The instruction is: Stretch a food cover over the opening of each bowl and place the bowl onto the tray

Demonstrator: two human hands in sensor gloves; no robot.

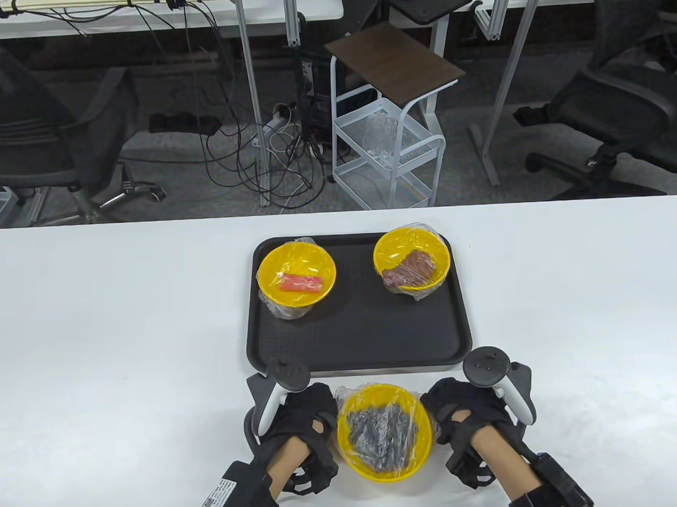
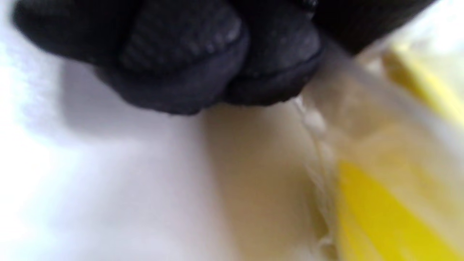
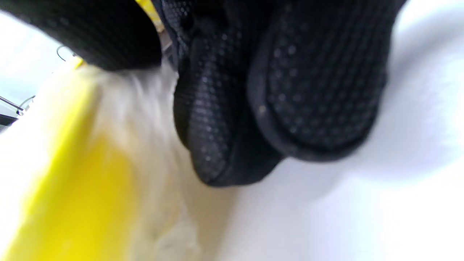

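Both hands, left and right, are gripping the cover at the near bowl with curled fingers

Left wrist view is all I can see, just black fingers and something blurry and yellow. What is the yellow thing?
Observer: It's a yellow bowl of dark grey pieces, with a clear food cover stretched over it, standing on the white table.
Operator: Where's the other hand?
Observer: The right hand is at the bowl's right side, opposite the left hand, and both sets of fingers are at the cover's edge.
Operator: Is the bowl on the tray yet?
Observer: No. The black tray lies just beyond it and carries a covered bowl with an orange-red stick and a covered bowl with brown food.
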